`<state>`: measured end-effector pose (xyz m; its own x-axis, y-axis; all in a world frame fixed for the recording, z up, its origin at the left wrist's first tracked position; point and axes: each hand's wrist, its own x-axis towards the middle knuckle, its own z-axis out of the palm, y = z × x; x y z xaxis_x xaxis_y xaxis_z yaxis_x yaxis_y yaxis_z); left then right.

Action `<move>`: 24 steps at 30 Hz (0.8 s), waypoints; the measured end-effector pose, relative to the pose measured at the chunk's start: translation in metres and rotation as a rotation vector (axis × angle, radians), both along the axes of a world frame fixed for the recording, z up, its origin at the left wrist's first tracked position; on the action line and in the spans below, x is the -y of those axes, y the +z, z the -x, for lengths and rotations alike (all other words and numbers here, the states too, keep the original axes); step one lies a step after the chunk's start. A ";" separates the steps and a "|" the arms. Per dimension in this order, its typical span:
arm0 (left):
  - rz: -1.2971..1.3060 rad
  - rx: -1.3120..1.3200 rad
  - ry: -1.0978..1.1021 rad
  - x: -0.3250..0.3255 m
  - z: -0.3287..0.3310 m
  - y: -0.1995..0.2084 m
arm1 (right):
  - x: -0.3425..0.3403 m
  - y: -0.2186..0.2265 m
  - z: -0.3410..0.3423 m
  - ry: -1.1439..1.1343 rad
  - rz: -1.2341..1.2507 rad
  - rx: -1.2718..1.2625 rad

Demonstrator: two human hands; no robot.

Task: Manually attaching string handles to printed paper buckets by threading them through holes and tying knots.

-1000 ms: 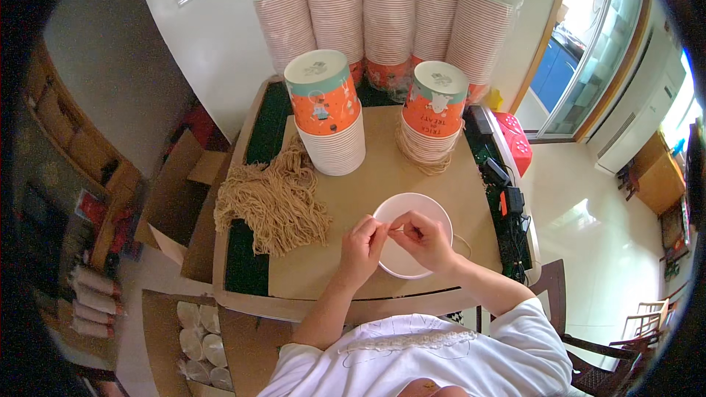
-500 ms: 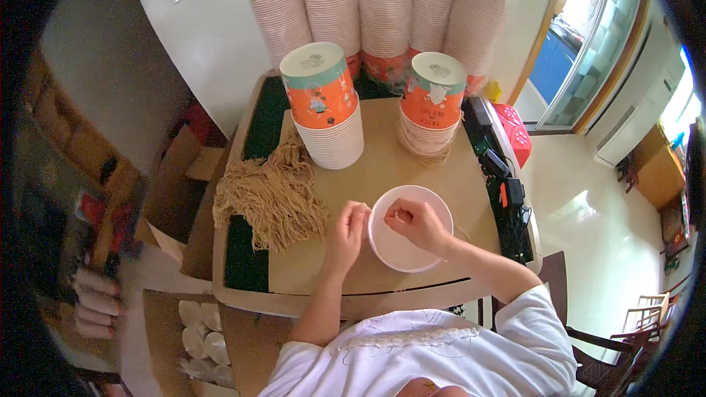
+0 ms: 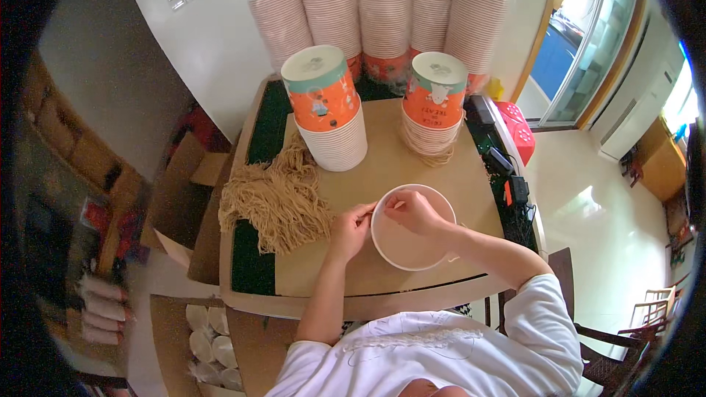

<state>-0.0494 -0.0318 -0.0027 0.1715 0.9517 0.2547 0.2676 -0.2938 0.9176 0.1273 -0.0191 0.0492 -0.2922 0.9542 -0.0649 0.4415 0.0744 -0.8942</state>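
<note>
An open white paper bucket (image 3: pixel 412 254) stands near the front of the table, its mouth facing up. My left hand (image 3: pixel 351 234) is at the outside of its left wall, fingers drawn together by the rim. My right hand (image 3: pixel 418 213) reaches over the mouth with thumb and fingers pinched inside the left part of the rim. What either pinch holds is too small to make out. A bit of pale cord (image 3: pixel 454 257) shows at the bucket's right side, partly behind my right forearm. A heap of tan cords (image 3: pixel 276 206) lies to the left of my left hand.
Two upside-down bucket stacks stand behind: a left stack (image 3: pixel 334 140) and a right stack (image 3: pixel 434 106) with cords around it. Tall wrapped stacks (image 3: pixel 384 11) line the wall. Black adapters and cables (image 3: pixel 518 191) lie along the right edge. Cardboard boxes (image 3: pixel 173 209) stand left of the table.
My left hand has turned, its fingers now closer to the bucket's rim. My right hand's pinch has shifted slightly toward the rim. The whole view has moved a little.
</note>
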 end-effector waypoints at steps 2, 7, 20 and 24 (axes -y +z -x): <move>0.018 -0.006 0.018 0.002 0.000 0.000 | 0.000 0.000 0.000 -0.005 0.028 0.010; 0.032 -0.047 0.044 0.009 -0.004 0.008 | -0.002 -0.005 -0.001 0.010 -0.016 0.021; 0.056 0.080 0.007 0.016 -0.010 0.018 | -0.001 -0.010 -0.003 0.047 -0.061 0.070; 0.078 0.054 0.006 0.017 -0.011 0.021 | -0.001 -0.009 -0.003 0.042 -0.069 0.071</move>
<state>-0.0386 -0.0490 0.0184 0.1536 0.9699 0.1887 0.2182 -0.2196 0.9509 0.1307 -0.0184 0.0405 -0.3293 0.9440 -0.0214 0.4989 0.1547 -0.8527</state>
